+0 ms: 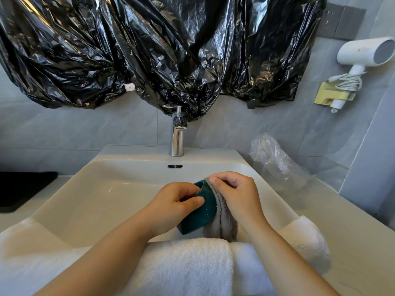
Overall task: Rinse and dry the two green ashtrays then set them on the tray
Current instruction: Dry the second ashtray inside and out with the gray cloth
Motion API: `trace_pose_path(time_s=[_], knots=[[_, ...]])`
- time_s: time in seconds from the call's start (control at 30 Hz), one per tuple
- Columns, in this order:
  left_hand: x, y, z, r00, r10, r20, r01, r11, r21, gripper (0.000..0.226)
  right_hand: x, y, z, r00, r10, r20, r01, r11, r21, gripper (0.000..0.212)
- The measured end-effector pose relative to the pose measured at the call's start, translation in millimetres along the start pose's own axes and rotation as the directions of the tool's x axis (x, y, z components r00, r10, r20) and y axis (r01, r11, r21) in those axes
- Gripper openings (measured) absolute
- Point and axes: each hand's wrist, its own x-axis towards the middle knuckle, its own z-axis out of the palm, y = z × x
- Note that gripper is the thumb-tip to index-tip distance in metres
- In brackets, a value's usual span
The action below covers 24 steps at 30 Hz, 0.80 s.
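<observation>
Over sink [89,189], left fingers [188,199] grip ashtray [203,212]; right clutch cloth [224,223].

Dark green ashtray [199,212], grey cloth [222,223], white towel [188,268], black plastic [149,50].

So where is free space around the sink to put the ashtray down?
Bare counter lies left of the sink, in front of the black tray, and on the right between the basin rim and the clear plastic bag. The front edge is crowded with white towels.
</observation>
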Motion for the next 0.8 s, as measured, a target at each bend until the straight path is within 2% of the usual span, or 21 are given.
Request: trace_pose_path(time_s=[0.1,0.17,0.33,0.43,0.53,0.6,0.7,0.8], knots=[[-1,2,-1,0.998,0.033,-0.059,-0.038,0.995,-0.095,0.019,5,2,-4,0.979,0.203,-0.019,-0.197,0.966,0.169,0.014],[-1,4,-2,0.997,0.028,-0.072,-0.040,0.984,-0.172,0.020,4,0,-6,0.964,0.266,0.020,-0.261,0.926,0.272,0.014],[-1,9,-1,0.993,-0.117,-0.002,0.109,0.932,-0.344,0.018,-1,-2,-6,0.970,0.230,0.080,-0.243,0.938,0.247,0.011],[2,8,0,0.985,-0.165,-0.053,0.143,0.945,-0.295,0.033,-2,-4,-5,0.984,0.137,0.115,-0.157,0.970,0.187,0.010],[3,4,-1,0.979,-0.183,-0.089,0.156,0.955,-0.251,0.024,-7,-7,-1,0.993,0.023,0.115,-0.038,0.990,0.134,0.010],[5,0,-1,0.985,-0.146,-0.091,0.128,0.975,-0.179,0.024,-8,-6,3,0.998,-0.035,0.060,0.033,0.999,0.043,0.010],[5,0,0,0.989,-0.119,-0.089,0.109,0.988,-0.108,0.023,-4,-1,4,0.997,-0.038,-0.061,0.034,0.998,-0.060,0.009],[4,0,1,0.991,-0.110,-0.070,0.103,0.990,-0.097,0.019,-2,1,1,0.997,-0.003,-0.078,0.000,0.999,-0.038,0.010]])
